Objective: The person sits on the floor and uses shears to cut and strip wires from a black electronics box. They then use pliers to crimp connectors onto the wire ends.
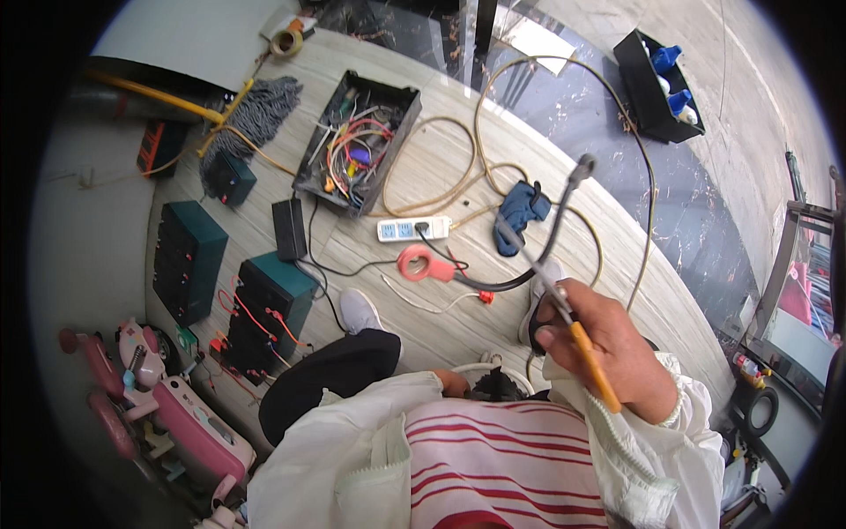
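My right hand [608,344] is closed around a long metal tool [582,335] with a yellow-orange handle, its tip pointing up-left. A black cable [502,284] with a red ring-shaped end [414,263] and a metal lug [583,167] crosses beside the tool; I cannot tell if it is held. My left hand [451,383] is low near my lap, mostly hidden by the sleeve, beside a dark object [493,383]. A white power strip [397,231] with a black plug and a dark blue glove [520,216] lie on the floor beyond.
A black crate [308,185] of tools and wires, green-black batteries [188,247], a black adapter [289,227], a mop [264,115] and coiled hoses lie around. A pink ride-on vehicle [198,423] stands lower left; a black box of bottles [639,84] sits upper right.
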Demonstrator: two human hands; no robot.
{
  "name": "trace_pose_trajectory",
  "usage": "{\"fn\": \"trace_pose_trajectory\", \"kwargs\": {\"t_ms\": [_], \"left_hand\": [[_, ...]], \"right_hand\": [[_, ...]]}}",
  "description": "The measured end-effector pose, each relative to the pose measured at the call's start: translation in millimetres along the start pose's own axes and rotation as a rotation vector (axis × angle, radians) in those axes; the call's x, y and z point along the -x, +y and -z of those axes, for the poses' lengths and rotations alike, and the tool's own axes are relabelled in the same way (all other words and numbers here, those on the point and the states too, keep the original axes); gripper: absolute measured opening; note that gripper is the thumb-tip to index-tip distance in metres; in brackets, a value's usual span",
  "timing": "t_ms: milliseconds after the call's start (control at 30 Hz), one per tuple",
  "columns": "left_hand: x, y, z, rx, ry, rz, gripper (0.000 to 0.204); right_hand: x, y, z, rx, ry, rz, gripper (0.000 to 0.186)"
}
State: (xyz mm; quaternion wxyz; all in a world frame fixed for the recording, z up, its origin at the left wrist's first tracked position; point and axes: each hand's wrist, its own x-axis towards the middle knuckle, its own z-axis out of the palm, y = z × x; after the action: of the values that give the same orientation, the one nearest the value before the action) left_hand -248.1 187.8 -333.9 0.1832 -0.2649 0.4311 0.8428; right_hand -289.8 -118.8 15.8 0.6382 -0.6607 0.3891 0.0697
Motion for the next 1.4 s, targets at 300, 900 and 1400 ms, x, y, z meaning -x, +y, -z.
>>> {"fn": "trace_pose_trajectory", "kwargs": {"t_ms": [300, 900, 1400], "left_hand": [[222, 178, -41, -0.348, 2.136, -0.438, 0.003], [129, 36, -78, -0.346, 1.955, 0.134, 0.010], [138, 25, -64, -0.309, 1.940, 0.149, 0.008]], "right_hand": [[-16, 114, -98, 0.559, -0.046, 0.583, 0.041], [-34, 278, -244, 0.723, -0.204, 0.526, 0.013], [-59, 304, -250, 0.627, -0.065, 0.350, 0.021]]}}
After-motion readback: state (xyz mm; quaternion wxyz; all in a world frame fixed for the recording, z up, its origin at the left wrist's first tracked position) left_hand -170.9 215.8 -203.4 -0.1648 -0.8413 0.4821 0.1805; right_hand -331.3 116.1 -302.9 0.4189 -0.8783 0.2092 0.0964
